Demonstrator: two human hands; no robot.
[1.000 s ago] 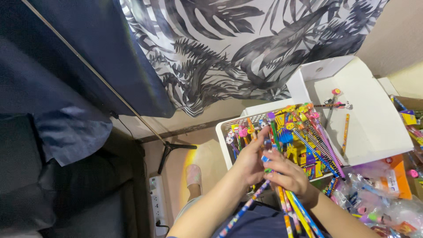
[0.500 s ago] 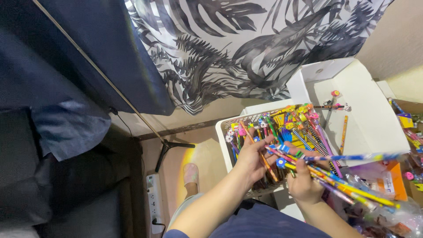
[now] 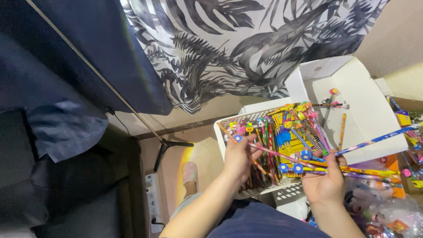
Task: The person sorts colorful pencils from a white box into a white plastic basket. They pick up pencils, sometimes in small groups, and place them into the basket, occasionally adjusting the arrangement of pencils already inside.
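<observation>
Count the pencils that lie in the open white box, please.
3 pencils lie in the white box: two topped pencils near its left wall, one orange pencil below them. Others may be hidden.

— Where are the arms?
— Both forearms reach up from the lower edge, bare.
— The left hand (image 3: 238,159)?
— Back toward the camera, fingers curled closed in a grip.
— And the right hand (image 3: 325,181)?
— Just beside it, palm up, fingers closed in a hold.
</observation>
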